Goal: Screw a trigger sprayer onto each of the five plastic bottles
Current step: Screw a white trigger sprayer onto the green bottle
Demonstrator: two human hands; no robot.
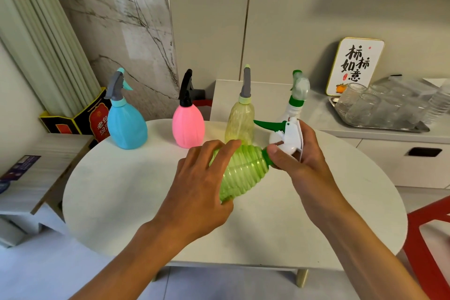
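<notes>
A ribbed green bottle point(239, 173) lies tilted above the round white table point(117, 200), neck pointing right. My left hand point(199, 178) grips its body. My right hand point(295, 153) holds a white trigger sprayer point(291, 137) with a green trigger at the bottle's green collar. Along the table's far edge stand a blue bottle point(127, 126), a pink bottle point(188, 125), a yellow bottle point(239, 122) and a white bottle point(295, 105), each with a sprayer on top.
A metal tray point(379, 126) of glass cups sits on the counter at right, beside a framed sign point(354, 66). A red chair point(428, 238) stands at lower right. A low shelf point(31, 178) and a dark box point(80, 119) are at left.
</notes>
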